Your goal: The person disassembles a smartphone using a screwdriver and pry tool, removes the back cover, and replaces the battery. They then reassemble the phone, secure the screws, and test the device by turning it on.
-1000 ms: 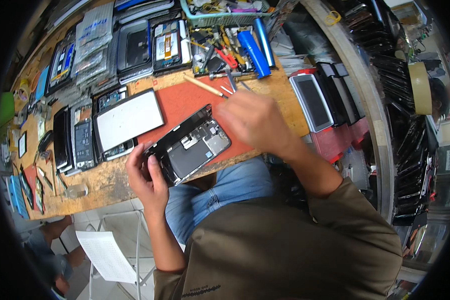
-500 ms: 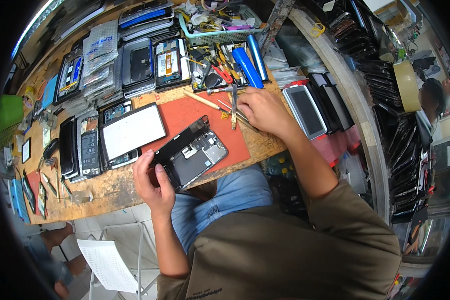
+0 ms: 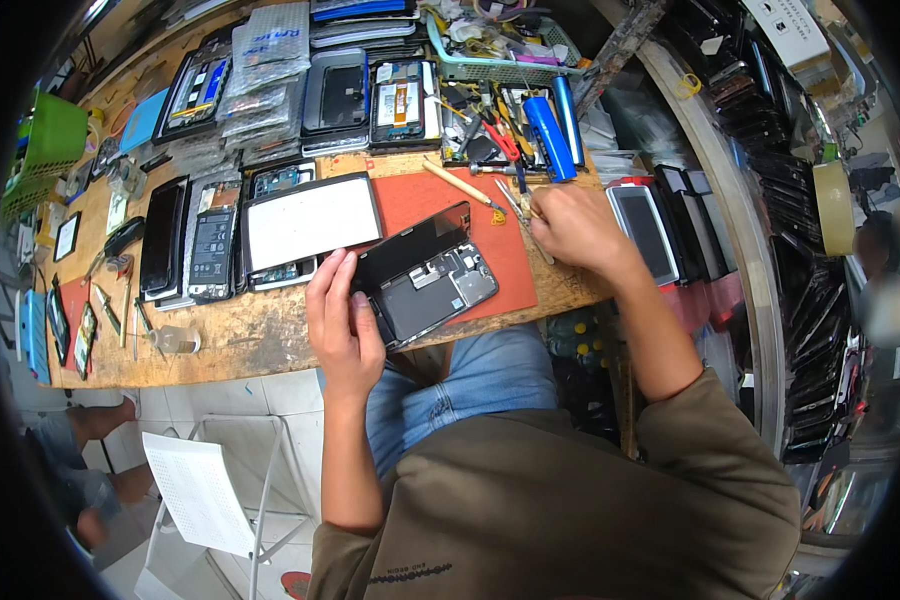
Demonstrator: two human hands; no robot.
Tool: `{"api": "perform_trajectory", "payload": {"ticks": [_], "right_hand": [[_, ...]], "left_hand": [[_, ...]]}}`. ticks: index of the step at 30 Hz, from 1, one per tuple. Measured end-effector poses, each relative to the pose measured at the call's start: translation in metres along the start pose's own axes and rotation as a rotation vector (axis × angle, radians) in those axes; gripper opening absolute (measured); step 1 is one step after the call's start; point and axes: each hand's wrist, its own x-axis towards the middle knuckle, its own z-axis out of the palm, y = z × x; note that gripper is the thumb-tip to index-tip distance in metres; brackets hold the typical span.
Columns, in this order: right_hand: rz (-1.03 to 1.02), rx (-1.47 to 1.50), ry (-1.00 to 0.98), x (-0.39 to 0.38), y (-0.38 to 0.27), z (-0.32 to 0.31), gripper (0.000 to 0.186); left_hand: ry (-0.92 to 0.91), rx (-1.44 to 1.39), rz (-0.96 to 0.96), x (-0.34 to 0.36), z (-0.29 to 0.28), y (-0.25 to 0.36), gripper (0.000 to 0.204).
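My left hand (image 3: 346,325) grips the left edge of an opened phone (image 3: 425,300). Its dark screen (image 3: 415,248) is raised like a lid on the far side, and the battery and inner parts face up. The phone is held at the near edge of a red mat (image 3: 400,195). At the mat's right side my right hand (image 3: 578,228) rests low over the bench, fingers curled together, beside thin metal tools (image 3: 515,205). What lies between those fingertips is hidden. Just left of these tools is a wooden-handled tool (image 3: 460,184) with a yellow tangle (image 3: 498,216) at its tip.
A white panel (image 3: 312,222) and opened phones (image 3: 212,240) lie left of the mat. Behind stand a tool tray (image 3: 480,150), blue cylinders (image 3: 550,140) and a teal basket (image 3: 500,70). White-framed screens (image 3: 645,235) are at right; a white chair (image 3: 200,490) stands below the bench.
The whole view has shifted, so the bench appears farther right. Beside my right fingers, the metal tool that stood out across the mat no longer shows there. My left hand keeps its grip on the phone.
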Motion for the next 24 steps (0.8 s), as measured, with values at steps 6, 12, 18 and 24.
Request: {"api": "perform_trajectory", "payload": {"ticks": [6,12,18,24], "right_hand": [[-0.15,-0.035,-0.242,-0.028,0.002,-0.067,0.018],[-0.262,1.132,0.122,0.005,-0.043,-0.077,0.016],[-0.413,1.083,0.219,0.089,-0.123,-0.032,0.023],[-0.576,0.711,0.362,0.131,-0.164,0.01,0.016]], "left_hand": [[-0.005,0.012,-0.002,-0.002,0.0,-0.001,0.04],[0.022,-0.041,-0.017,-0.004,0.004,-0.003,0.036],[0.045,0.019,0.044,-0.002,0.004,-0.004,0.031],[0.034,0.0,0.04,-0.002,0.007,-0.008,0.023]]}}
